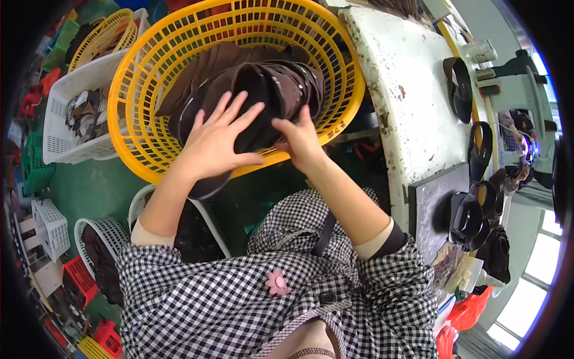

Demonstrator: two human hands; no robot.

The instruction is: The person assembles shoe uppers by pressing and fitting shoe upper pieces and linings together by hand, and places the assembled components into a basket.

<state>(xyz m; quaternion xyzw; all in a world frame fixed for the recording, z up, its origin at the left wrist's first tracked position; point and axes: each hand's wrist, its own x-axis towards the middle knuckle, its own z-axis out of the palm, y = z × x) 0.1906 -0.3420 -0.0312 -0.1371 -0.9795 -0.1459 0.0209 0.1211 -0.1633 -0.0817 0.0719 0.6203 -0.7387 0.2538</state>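
Observation:
A large yellow plastic basket [353, 99] holds a heap of brown and black shoe pieces [302, 84], many stacked one against another. My left hand [218, 143] lies over the black pieces near the basket's front rim, palm down and fingers spread. To its right, my right hand [302, 140] touches the heap's near edge, its thumb and forefinger apart. Its other fingers are partly curled and hidden. Between the hands stands a black shoe piece [256, 110]. A dark rounded piece [210, 186] shows below my left wrist, outside the rim.
A worn white table [412, 78] stands at the right, with black sandals [459, 90] along its far side and a grey slab [439, 203] on it. At the left are a white crate [60, 128] of scraps and a white basket [89, 230]. A sewing machine [517, 90] stands far right.

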